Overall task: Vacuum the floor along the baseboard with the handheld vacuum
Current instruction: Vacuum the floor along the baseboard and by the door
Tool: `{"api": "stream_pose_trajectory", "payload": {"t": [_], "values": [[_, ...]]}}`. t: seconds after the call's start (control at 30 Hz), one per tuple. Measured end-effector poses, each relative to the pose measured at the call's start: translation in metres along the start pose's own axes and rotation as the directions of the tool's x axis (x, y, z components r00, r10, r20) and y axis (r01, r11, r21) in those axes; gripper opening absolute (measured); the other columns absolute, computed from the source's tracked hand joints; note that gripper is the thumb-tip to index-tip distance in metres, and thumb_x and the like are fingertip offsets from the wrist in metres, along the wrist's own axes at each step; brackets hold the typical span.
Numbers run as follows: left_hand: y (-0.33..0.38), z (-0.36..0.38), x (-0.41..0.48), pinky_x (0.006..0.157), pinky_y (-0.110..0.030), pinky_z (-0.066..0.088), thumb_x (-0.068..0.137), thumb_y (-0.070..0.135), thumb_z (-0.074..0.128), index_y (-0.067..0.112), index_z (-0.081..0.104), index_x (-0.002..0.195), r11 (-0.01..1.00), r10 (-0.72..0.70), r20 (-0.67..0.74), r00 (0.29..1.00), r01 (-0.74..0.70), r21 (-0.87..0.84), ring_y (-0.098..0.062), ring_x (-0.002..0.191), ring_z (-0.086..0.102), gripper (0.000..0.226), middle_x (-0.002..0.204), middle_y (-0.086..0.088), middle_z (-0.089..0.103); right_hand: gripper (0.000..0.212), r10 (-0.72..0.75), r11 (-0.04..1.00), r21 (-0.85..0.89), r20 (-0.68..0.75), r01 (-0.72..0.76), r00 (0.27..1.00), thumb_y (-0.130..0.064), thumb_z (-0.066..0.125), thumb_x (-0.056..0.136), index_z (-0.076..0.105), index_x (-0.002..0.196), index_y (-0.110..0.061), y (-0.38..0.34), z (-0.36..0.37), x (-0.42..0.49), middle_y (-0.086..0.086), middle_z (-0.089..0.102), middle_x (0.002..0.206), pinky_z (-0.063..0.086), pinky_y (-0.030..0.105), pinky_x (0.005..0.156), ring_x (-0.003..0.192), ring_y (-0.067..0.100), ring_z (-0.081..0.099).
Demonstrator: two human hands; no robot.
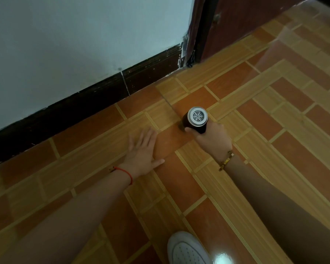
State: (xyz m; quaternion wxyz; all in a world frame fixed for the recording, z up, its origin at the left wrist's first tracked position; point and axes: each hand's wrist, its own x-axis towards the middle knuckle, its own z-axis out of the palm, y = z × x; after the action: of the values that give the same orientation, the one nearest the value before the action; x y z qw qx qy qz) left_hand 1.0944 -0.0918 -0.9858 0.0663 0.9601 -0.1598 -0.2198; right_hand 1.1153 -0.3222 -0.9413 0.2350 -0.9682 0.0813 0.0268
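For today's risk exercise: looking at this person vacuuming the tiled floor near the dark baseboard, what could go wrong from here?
1. The handheld vacuum sits away from the baseboard, so the edge strip may get missed.
2. The left hand lies flat on the floor beside the vacuum and could get bumped.
3. The right hand holds it alone; it might tip.

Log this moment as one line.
right hand: grips handheld vacuum, nozzle down on floor | left hand: open, flat | baseboard: not reached
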Motion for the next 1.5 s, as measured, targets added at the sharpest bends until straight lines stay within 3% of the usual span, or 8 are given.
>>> {"api": "stream_pose_trajectory", "payload": {"t": [0.37,0.5,0.6,0.83,1.03,1.2,1.33,1.5], "values": [[0.047,0.004,0.017,0.119,-0.065,-0.007,0.088,0.072,0.045,0.014,-0.022,0.155,0.983,0.175,0.062,0.983,-0.178,0.040,-0.026,0.151,-0.025,0.111,0.163,-0.004,-0.030,0.059,0.330,0.942,-0.020,-0.141,-0.336,0.933,-0.063,0.062,0.080,0.059,0.109,-0.011,0.075,-0.054,-0.018,-0.001,0.059,0.076,0.047,0.031,0.054,0.071,0.023,0.060],[0.047,0.008,0.018,0.120,-0.064,-0.007,0.085,0.074,0.048,0.014,-0.023,0.155,0.982,0.174,0.087,0.981,-0.180,0.064,-0.026,0.151,-0.025,0.116,0.164,-0.004,-0.030,0.052,0.316,0.947,-0.039,-0.052,-0.318,0.947,-0.061,0.063,0.080,0.056,0.093,-0.011,0.084,-0.060,-0.030,-0.004,0.055,0.065,0.035,0.023,0.044,0.058,0.014,0.055],[0.046,0.008,0.020,0.120,-0.064,-0.008,0.083,0.075,0.050,0.014,-0.023,0.155,0.984,0.168,0.088,0.982,-0.173,0.051,-0.025,0.151,-0.024,0.119,0.164,-0.003,-0.029,0.053,0.281,0.956,-0.097,0.039,-0.276,0.959,-0.062,0.062,0.080,0.056,0.094,-0.011,0.080,-0.060,-0.032,0.004,0.062,0.077,0.042,0.027,0.051,0.072,0.021,0.061],[0.042,0.008,0.019,0.119,-0.065,-0.008,0.082,0.076,0.050,0.014,-0.023,0.155,0.984,0.170,0.067,0.983,-0.173,0.040,-0.025,0.151,-0.025,0.120,0.164,-0.002,-0.029,0.055,0.309,0.946,-0.086,-0.066,-0.314,0.949,-0.059,0.062,0.082,0.058,0.105,-0.010,0.073,-0.064,-0.037,0.002,0.061,0.079,0.044,0.030,0.054,0.073,0.022,0.060],[0.023,0.008,0.013,0.118,-0.062,-0.011,0.081,0.077,0.050,0.014,-0.022,0.155,0.995,0.086,0.073,0.994,-0.090,0.046,-0.026,0.153,-0.021,0.121,0.164,-0.002,-0.029,0.046,0.338,0.912,0.149,0.257,-0.383,0.906,-0.049,0.067,0.084,0.063,0.092,-0.005,0.071,-0.080,-0.027,0.008,0.070,0.069,0.056,0.031,0.054,0.051,0.019,0.063],[-0.004,0.003,0.001,0.118,-0.063,-0.011,0.079,0.079,0.051,0.016,-0.024,0.154,1.000,0.014,0.062,0.998,-0.015,0.023,-0.025,0.151,-0.024,0.124,0.163,-0.002,-0.030,0.054,0.222,0.973,0.027,0.154,-0.229,0.963,-0.059,0.061,0.083,0.063,0.089,-0.005,0.046,-0.058,-0.027,0.008,0.069,0.070,0.055,0.034,0.056,0.062,0.022,0.066],[-0.028,0.004,-0.019,0.117,-0.064,-0.016,0.071,0.084,0.054,0.019,-0.025,0.154,0.999,-0.034,0.095,0.995,0.036,-0.018,-0.023,0.149,-0.029,0.132,0.162,0.001,-0.033,0.056,0.065,0.998,-0.014,0.180,-0.063,0.982,-0.066,0.059,0.080,0.057,0.102,-0.014,0.011,-0.027,-0.031,-0.001,0.061,0.077,0.047,0.029,0.054,0.071,0.017,0.061],[-0.052,0.009,-0.043,0.116,-0.066,-0.015,0.062,0.090,0.056,0.022,-0.025,0.155,0.993,-0.103,0.118,0.988,0.109,-0.044,-0.022,0.150,-0.028,0.141,0.163,0.002,-0.030,0.046,-0.198,0.980,0.043,0.296,0.194,0.935,-0.067,0.058,0.080,0.052,0.089,-0.022,-0.033,0.009,-0.046,-0.010,0.056,0.067,0.050,0.028,0.053,0.064,0.010,0.057]]}}
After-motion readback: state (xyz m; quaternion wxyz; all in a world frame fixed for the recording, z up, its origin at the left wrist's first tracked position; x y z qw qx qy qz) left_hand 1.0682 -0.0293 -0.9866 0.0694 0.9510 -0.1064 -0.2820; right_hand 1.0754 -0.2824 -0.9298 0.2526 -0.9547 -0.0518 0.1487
